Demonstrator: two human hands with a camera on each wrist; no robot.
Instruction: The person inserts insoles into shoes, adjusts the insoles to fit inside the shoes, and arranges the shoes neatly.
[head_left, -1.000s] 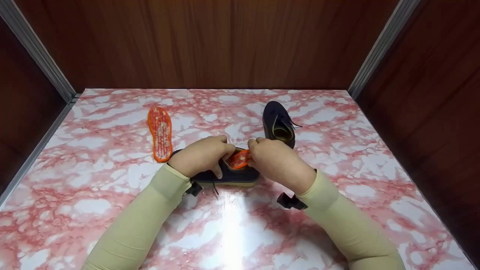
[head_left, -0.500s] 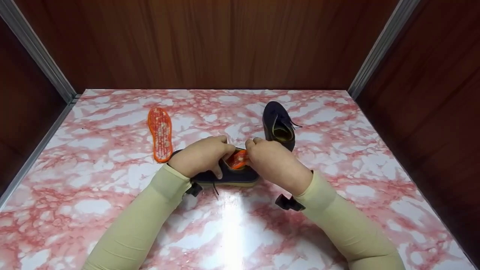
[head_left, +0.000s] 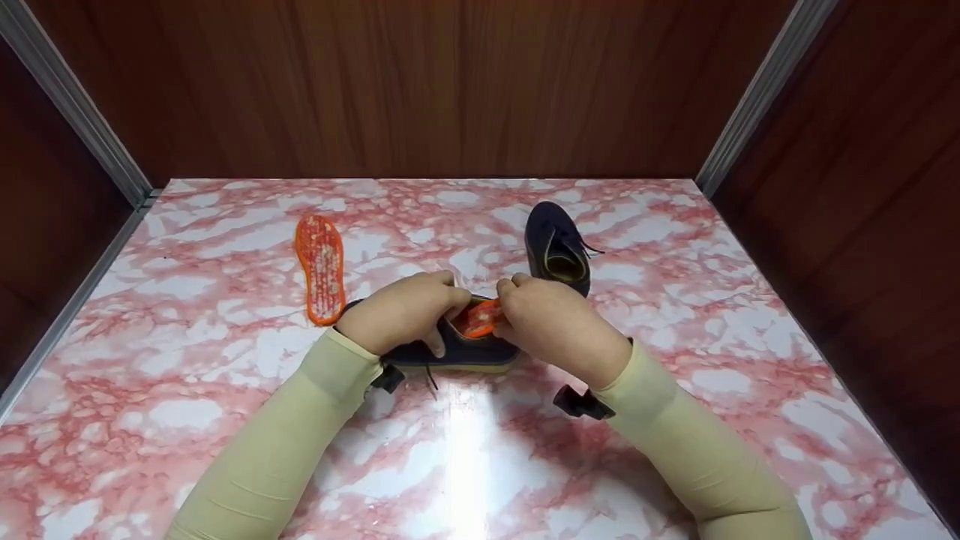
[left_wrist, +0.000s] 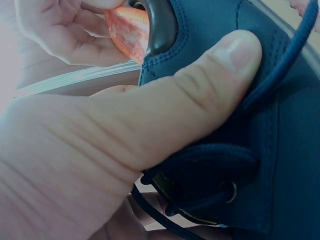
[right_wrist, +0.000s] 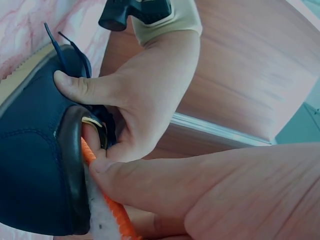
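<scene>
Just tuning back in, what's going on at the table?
A person's left hand grips a dark blue shoe while the right hand pinches an orange-edged insole. That insole is partly inside the shoe's opening, not fully in. A second insole lies to the left on the table, and the other shoe sits farther back, untouched.

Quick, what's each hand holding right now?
Left hand: holding the nearer dark navy lace-up shoe with a pale sole.
Right hand: pinching the orange-edged, red-and-white insole, partly inside that shoe.
</scene>
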